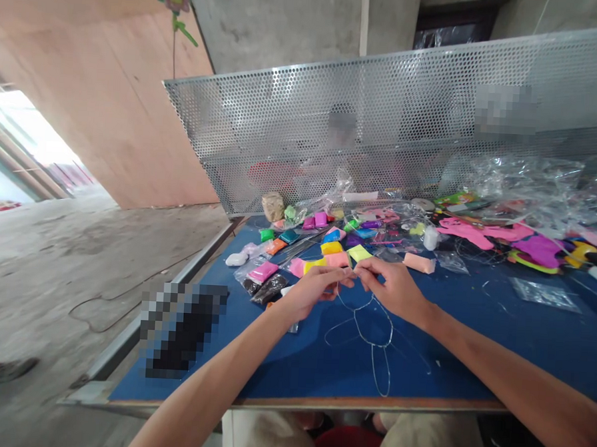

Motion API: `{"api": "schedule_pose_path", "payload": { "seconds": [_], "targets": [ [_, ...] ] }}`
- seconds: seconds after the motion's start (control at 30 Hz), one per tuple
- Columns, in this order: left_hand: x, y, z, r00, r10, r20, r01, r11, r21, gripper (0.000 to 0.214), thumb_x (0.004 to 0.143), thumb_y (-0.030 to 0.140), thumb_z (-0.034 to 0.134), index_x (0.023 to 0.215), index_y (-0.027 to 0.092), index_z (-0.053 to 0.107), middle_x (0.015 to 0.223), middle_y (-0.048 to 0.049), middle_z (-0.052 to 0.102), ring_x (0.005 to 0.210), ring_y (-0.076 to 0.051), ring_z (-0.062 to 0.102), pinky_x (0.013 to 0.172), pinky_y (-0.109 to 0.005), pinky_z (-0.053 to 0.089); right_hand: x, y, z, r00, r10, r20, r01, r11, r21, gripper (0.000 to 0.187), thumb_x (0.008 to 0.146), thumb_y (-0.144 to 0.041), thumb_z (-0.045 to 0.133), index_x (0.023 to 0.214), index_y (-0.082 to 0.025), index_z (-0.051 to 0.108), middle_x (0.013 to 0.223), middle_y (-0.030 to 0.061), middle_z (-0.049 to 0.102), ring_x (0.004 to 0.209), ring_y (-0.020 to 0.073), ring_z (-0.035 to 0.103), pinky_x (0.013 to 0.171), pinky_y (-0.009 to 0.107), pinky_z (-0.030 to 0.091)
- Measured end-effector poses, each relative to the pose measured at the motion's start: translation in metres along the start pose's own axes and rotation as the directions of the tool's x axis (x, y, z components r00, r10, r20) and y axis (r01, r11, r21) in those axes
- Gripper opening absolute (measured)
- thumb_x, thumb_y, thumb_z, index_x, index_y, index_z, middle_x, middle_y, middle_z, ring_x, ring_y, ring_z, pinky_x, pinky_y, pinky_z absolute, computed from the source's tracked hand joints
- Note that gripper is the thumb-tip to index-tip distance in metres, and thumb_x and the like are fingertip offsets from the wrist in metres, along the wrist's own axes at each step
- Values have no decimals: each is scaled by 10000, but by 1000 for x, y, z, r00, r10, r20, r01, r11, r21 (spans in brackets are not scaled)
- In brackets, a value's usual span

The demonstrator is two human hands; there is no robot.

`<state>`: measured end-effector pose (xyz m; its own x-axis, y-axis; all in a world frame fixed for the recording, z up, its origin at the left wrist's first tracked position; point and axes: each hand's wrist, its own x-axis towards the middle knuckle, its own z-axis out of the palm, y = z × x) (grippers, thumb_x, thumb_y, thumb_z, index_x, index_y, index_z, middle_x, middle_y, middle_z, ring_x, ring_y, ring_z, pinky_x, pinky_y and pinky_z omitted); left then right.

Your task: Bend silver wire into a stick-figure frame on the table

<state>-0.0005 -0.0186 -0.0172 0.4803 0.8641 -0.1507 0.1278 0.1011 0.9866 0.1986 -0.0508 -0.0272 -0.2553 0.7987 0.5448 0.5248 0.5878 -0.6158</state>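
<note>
Near the center of the frame, the person's left hand (324, 283) and right hand (394, 288) meet almost tip to tip, each grip pressed together, thumb against finger, and apparently pinching a fine strand of the wire frame (373, 344); the exact contact is too small to make out. The frame hangs just below the hands, right of center in the lower half of the frame, its ring and slender loops above the blue tabletop (301, 367). Working such thin wire well likely calls for one hand to pin the strand firmly while the other makes small, even turns, with both grips close together so the bend stays local. Pulling hard could draw the ring out of round, and the free loops may snag or kink, so they are best left hanging loose. The yellow-green packet (359, 253) lies just beyond the fingertips and the peach packet (419, 263) to the right of it; low, compact finger movements would avoid brushing either one.
</note>
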Motion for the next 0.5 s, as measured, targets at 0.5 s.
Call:
{"api": "schedule_pose_path", "payload": {
  "seconds": [0.5],
  "targets": [
    [2,-10,13,949,261,-179,-253,965,68,257,783,405,724,884,169,737,850,-48,701,642,-114,526,590,-244,391,3,2,1,998,57,5,-57,997,51,246,967,-373,484,853,-221,641,586,-23,636,538,149,583,589,276,440]
  ]
}}
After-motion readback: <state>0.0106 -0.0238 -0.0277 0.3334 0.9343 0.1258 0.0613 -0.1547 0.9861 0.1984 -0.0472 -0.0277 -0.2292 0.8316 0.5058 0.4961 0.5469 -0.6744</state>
